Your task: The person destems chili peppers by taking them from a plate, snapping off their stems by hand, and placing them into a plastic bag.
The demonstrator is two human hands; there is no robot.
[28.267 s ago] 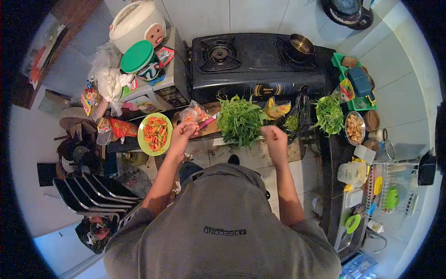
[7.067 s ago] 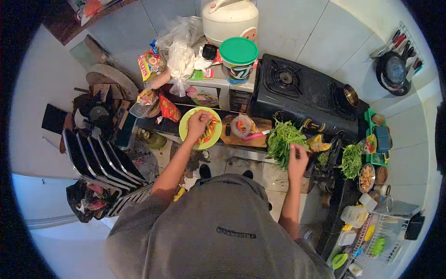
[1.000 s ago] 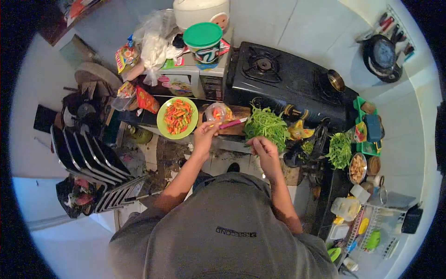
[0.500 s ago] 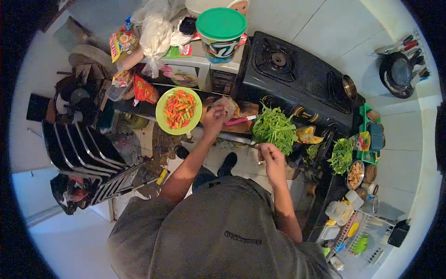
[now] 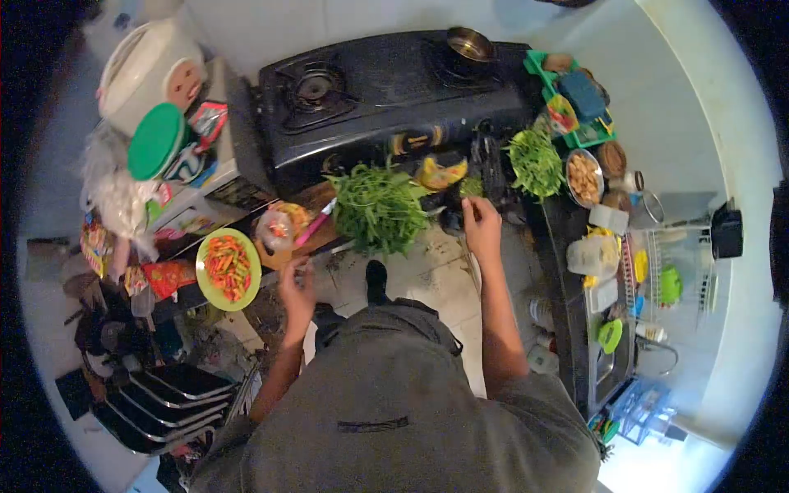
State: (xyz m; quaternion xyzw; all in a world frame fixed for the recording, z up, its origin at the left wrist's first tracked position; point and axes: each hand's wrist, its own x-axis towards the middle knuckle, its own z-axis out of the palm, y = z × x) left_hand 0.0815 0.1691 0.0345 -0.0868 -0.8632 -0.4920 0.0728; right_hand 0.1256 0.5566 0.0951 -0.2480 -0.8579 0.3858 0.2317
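Observation:
My left hand [image 5: 296,286] hovers at the counter's front edge, just below the wooden cutting board [image 5: 322,200], fingers loosely apart with nothing seen in them. A pink-handled knife [image 5: 316,223] and a clear bag of chilies [image 5: 274,231] lie on that board. A green plate of red and orange chilies [image 5: 228,267] sits to the left. My right hand [image 5: 481,227] reaches to a black plastic bag [image 5: 454,215] right of the big pile of green leafy stems [image 5: 374,207]; its fingertips are hidden against the bag.
A black two-burner stove [image 5: 386,82] with a small pot [image 5: 470,43] stands behind. A rice cooker [image 5: 152,70] and green-lidded tub [image 5: 156,141] are at the left. More greens [image 5: 534,162], a bowl of fried food [image 5: 584,177] and a dish rack [image 5: 678,271] fill the right counter.
My left hand has pulled back from the chili bag to the counter's edge. My right hand has moved from the near side of the green pile over to the black bag. The view swung right.

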